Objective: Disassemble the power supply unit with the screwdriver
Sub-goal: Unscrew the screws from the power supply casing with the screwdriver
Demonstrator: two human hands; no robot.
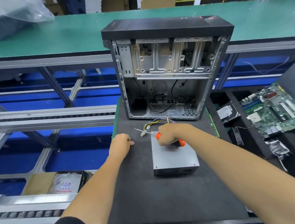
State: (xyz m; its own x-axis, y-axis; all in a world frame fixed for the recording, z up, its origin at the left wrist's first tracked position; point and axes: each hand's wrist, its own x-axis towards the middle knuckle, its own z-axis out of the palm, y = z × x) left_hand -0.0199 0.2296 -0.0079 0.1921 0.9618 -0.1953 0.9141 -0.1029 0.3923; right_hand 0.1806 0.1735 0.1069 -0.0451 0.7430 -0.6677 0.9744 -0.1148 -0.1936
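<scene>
A grey metal power supply unit (175,157) lies flat on the black mat (146,188), its bundle of coloured cables (154,123) trailing toward the computer case. My right hand (169,133) grips an orange and black screwdriver (158,135) above the unit's far left corner, the steel shaft pointing left over the mat. My left hand (122,142) rests on the mat left of the unit with fingers curled; something small and dark shows at its fingertips, and I cannot tell what it is.
An open, empty computer case (167,73) stands upright behind the unit. To the right lie a hard drive (227,113), a green motherboard (275,109) and small metal parts. A conveyor frame and a cardboard box (45,182) sit on the left.
</scene>
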